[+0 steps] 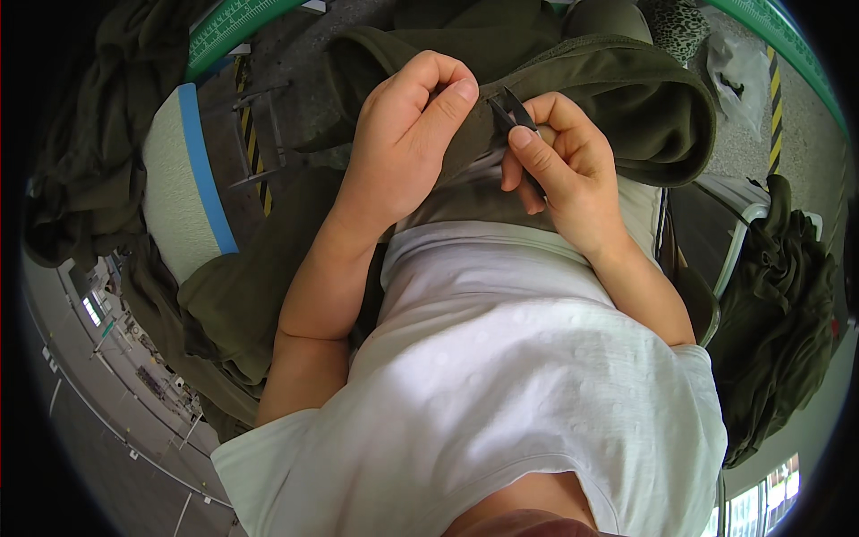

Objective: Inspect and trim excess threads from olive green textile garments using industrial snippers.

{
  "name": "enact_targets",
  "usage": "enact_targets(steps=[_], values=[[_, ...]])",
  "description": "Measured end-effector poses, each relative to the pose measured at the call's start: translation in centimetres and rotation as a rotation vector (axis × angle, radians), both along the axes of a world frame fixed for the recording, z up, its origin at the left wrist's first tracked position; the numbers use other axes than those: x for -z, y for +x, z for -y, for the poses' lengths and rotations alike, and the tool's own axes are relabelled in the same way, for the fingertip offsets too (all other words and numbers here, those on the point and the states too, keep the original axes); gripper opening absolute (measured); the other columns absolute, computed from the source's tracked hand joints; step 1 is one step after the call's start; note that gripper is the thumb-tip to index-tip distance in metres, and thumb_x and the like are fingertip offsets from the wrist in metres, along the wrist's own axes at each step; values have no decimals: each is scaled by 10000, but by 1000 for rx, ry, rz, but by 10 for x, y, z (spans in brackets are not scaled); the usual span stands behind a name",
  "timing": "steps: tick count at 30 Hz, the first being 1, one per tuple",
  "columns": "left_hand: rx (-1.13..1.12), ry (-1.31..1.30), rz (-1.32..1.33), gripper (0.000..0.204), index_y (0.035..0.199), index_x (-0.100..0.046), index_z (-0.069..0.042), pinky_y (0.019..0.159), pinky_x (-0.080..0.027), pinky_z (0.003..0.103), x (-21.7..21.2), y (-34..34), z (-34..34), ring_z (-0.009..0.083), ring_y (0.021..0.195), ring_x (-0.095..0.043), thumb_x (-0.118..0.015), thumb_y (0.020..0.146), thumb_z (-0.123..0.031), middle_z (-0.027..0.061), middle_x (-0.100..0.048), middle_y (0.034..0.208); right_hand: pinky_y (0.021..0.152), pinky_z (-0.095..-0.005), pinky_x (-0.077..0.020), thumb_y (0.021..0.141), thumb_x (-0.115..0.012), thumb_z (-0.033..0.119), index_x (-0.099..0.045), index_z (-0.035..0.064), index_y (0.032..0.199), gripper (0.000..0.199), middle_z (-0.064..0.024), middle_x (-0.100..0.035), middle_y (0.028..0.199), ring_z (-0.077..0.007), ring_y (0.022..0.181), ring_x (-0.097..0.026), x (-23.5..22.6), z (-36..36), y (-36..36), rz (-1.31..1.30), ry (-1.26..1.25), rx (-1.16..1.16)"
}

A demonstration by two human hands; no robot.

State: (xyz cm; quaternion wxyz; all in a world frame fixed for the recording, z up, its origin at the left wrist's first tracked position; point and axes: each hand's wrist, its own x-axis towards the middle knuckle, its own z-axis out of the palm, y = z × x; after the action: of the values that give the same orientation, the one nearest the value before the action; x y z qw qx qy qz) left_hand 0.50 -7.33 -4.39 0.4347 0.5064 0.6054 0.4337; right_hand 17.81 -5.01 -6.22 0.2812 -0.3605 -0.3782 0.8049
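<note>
Up close, the left hand (407, 134) is pinching a fold of olive garment (626, 98) on the lap with curled fingers, while the right hand (559, 166) is gripping small black thread snips (512, 112), blades touching the cloth.

matt olive cloth garment (626, 98), dark metal snips (512, 112)

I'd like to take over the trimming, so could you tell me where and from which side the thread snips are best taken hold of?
Take the thread snips by the handle end, now enclosed in the right hand, coming from the right. The dark pointed blades aim up and left at the olive garment edge pinched by the left hand, so that end is best avoided.
</note>
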Motion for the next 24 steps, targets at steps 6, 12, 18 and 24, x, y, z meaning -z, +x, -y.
enact_targets(steps=[6,12,18,24], values=[[-4,-42,48,145,864,-554,-5,529,-327,198,0,0,0,26,608,-383,-531,944,-124,-47,-450,651,402,-179,-305,957,-524,145,-506,13,993,137,-58,-598,637,-59,427,-430,2,1,2,15,37,-17],[-16,-48,76,148,864,-557,-6,531,-326,191,3,0,1,22,614,-383,-534,944,-128,-50,-458,664,404,-174,-307,955,-531,140,-506,15,988,132,-55,-599,636,-53,431,-433,3,2,2,7,42,-19],[-22,-84,103,143,869,-563,-10,539,-328,183,1,0,2,14,624,-386,-538,943,-129,-58,-464,675,414,-168,-312,952,-534,119,-514,14,980,110,-52,-603,640,-43,442,-435,8,1,3,6,140,-23],[-25,-136,203,128,886,-570,-11,564,-341,172,-3,1,4,7,655,-401,-546,938,-126,-61,-483,706,460,-166,-354,945,-548,97,-524,13,973,92,-47,-621,681,-41,501,-468,21,-1,6,47,398,-31]])
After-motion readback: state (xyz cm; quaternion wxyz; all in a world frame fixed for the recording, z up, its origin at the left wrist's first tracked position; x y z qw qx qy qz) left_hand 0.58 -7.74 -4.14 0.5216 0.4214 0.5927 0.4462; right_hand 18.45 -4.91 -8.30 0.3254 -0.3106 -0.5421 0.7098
